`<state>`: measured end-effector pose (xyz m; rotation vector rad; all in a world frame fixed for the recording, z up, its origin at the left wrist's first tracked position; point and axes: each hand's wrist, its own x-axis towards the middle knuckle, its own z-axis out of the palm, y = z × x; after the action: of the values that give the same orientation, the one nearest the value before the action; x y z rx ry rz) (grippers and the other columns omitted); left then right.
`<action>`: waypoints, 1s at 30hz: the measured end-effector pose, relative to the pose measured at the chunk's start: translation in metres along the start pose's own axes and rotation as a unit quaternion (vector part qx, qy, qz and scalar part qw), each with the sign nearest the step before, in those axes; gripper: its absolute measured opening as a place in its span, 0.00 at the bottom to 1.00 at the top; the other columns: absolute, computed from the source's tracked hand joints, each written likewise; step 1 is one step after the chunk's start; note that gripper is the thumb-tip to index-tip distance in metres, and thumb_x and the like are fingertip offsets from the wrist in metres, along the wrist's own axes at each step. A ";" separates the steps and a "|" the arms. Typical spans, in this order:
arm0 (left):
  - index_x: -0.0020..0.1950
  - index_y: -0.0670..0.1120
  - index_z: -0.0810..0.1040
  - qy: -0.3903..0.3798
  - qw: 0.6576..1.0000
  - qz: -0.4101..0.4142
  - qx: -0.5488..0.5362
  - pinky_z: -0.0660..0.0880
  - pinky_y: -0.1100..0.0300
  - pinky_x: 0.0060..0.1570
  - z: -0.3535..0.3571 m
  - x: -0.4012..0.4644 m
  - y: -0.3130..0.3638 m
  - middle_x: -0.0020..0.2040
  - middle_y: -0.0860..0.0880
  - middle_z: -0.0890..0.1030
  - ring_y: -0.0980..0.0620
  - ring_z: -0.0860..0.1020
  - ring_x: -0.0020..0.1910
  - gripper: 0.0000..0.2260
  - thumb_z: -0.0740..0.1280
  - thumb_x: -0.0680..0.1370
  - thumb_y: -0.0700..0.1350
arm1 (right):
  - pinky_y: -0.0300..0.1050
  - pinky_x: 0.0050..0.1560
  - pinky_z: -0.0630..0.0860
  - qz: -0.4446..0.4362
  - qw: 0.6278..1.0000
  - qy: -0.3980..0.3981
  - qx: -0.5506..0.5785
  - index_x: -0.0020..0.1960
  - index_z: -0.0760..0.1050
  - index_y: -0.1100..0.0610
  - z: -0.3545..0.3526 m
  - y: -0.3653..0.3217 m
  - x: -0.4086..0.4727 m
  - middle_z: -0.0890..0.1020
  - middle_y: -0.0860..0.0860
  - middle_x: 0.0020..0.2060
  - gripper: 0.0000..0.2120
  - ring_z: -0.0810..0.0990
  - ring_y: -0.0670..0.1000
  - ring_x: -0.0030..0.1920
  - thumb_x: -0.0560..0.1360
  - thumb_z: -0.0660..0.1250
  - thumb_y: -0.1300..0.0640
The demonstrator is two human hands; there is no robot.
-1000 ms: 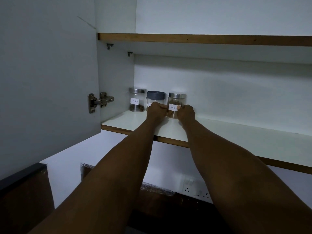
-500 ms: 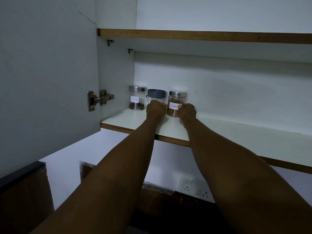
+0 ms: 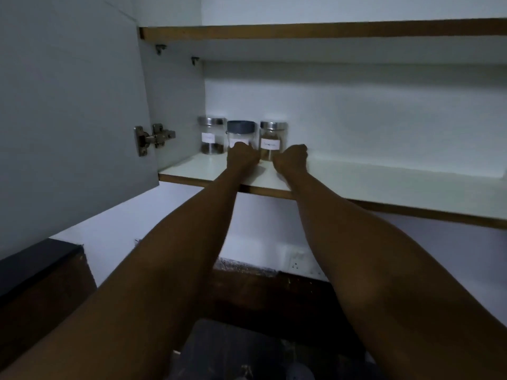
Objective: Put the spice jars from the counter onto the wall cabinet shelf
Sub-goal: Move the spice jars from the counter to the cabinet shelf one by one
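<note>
Left hand (image 3: 242, 157) curls against the front of the middle jar (image 3: 241, 134), fingers bent onto its lower glass; whether it truly grips is not clear from behind. Right hand (image 3: 292, 157) sits loosely fisted, holding nothing, just right of the right jar (image 3: 271, 139) and apart from it, knuckles low over the shelf (image 3: 384, 182).

Three jars stand upright in a row at the shelf's back left corner. Left jar (image 3: 211, 135): steel lid, white label, dark contents at the bottom. Middle jar: dark grey lid, label half hidden by the hand. Right jar: steel lid, white label, brown contents.

Both forearms reach up and forward, bare, nearly straight, crossing the shelf's wooden front edge.

Cabinet door (image 3: 68, 105) stands open at left, hinge (image 3: 152, 138) showing. An upper shelf (image 3: 329, 30) runs above. Wall socket (image 3: 295, 259) below, between the arms.
</note>
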<state>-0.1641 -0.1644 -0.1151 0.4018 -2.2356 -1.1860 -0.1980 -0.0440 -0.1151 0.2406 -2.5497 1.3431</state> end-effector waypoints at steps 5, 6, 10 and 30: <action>0.50 0.36 0.86 0.016 0.985 0.093 0.144 0.78 0.55 0.45 0.006 -0.072 0.013 0.48 0.38 0.87 0.40 0.85 0.49 0.11 0.65 0.78 0.38 | 0.50 0.74 0.70 -0.087 0.995 0.011 -0.056 0.79 0.46 0.76 -0.018 0.007 -0.064 0.64 0.68 0.76 0.34 0.70 0.62 0.75 0.83 0.61 0.62; 0.48 0.38 0.86 0.032 0.979 0.126 0.157 0.77 0.57 0.41 0.010 -0.087 0.011 0.46 0.40 0.87 0.42 0.86 0.46 0.11 0.64 0.78 0.38 | 0.48 0.71 0.73 -0.102 0.991 0.039 -0.078 0.79 0.47 0.74 -0.020 0.013 -0.078 0.68 0.66 0.74 0.32 0.74 0.61 0.72 0.84 0.59 0.63; 0.55 0.44 0.87 0.094 0.960 0.265 0.012 0.79 0.62 0.47 0.028 -0.147 -0.005 0.49 0.49 0.88 0.53 0.84 0.48 0.11 0.65 0.80 0.39 | 0.48 0.56 0.81 -0.241 0.965 0.103 -0.015 0.70 0.70 0.66 -0.034 0.053 -0.131 0.78 0.59 0.60 0.18 0.81 0.56 0.58 0.81 0.60 0.67; 0.72 0.40 0.75 -0.423 0.903 0.078 0.010 0.71 0.58 0.69 0.259 -0.452 -0.144 0.68 0.40 0.79 0.42 0.78 0.68 0.19 0.69 0.80 0.38 | 0.50 0.64 0.78 0.114 0.981 -0.125 -0.099 0.64 0.77 0.60 -0.093 0.438 -0.336 0.82 0.57 0.59 0.13 0.81 0.55 0.60 0.81 0.66 0.58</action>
<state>0.0353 0.1534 -0.5046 -0.3751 -2.9199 -1.4181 0.0222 0.2892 -0.5074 0.0853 -2.9779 1.1829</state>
